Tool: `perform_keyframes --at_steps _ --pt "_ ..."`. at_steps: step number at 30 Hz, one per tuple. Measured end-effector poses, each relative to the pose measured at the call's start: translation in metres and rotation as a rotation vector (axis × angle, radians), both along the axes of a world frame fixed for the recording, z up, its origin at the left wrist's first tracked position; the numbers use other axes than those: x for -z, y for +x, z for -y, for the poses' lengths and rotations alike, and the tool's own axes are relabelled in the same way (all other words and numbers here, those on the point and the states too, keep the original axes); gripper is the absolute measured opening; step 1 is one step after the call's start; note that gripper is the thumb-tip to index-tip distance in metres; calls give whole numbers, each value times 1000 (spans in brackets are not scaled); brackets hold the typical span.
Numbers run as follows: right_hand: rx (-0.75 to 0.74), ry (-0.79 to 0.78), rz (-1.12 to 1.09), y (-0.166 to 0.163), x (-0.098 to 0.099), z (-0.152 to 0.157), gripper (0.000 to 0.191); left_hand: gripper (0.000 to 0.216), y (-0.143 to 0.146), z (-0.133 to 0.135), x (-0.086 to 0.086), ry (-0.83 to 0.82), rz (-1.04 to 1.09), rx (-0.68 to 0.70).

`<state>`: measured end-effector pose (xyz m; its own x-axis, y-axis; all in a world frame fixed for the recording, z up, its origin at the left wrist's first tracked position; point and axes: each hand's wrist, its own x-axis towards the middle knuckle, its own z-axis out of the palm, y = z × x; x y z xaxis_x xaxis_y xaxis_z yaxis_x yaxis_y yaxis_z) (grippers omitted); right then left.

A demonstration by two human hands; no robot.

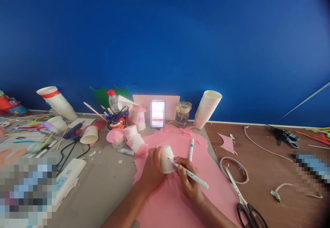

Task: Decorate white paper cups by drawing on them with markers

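My left hand is wrapped round a white paper cup, which is upside down and slightly tilted above the pink paper. Pinched in my right hand is a white marker. Its purplish tip meets the side of the cup or comes very near it. Faint marks show on the cup wall. Just beyond my right hand a second white marker with a teal band lies on the pink paper.
Scissors and a tape roll lie right. A tall cup stack, glass jar and lit phone stand at the back. Pink-decorated cups, a glue gun and a power strip are left.
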<state>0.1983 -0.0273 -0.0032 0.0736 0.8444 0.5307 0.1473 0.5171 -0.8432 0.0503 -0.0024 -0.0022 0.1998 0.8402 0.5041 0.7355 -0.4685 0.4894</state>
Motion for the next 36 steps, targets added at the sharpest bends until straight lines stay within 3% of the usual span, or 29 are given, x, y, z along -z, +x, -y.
perform_keyframes --at_steps 19,36 --pt "-8 20 49 1 -3 -1 15 48 0 -1 -1 49 -22 17" --pt "9 -75 -69 2 0 -4 19 50 -1 1 3 -123 96 -26"
